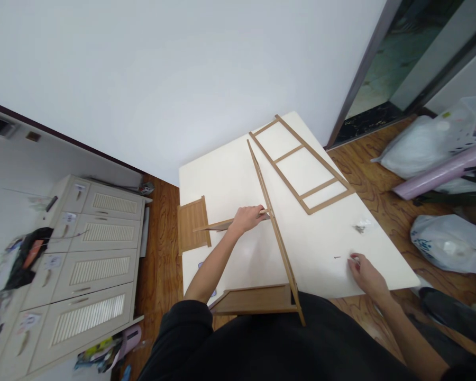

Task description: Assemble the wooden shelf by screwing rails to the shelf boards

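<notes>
My left hand [249, 218] is closed round the end of a narrow wooden panel [220, 224], where it meets a long upright wooden frame [278, 233]. A wider wooden panel [256, 300] meets the near end of that frame, close to my body. At the right of the white table [230, 180], my right hand [367, 275] has its fingertips pinched together near the tabletop. Something small and pale shows at those fingertips, too small to name. Beside them lies a single screw [337, 257].
A second wooden frame [321, 186] lies flat at the table's far right. A small bag of hardware [360, 226] is near the right edge. Another wooden panel [193, 225] sits at the left edge. Plastic bags [448, 243] and a cabinet [91, 238] flank the table.
</notes>
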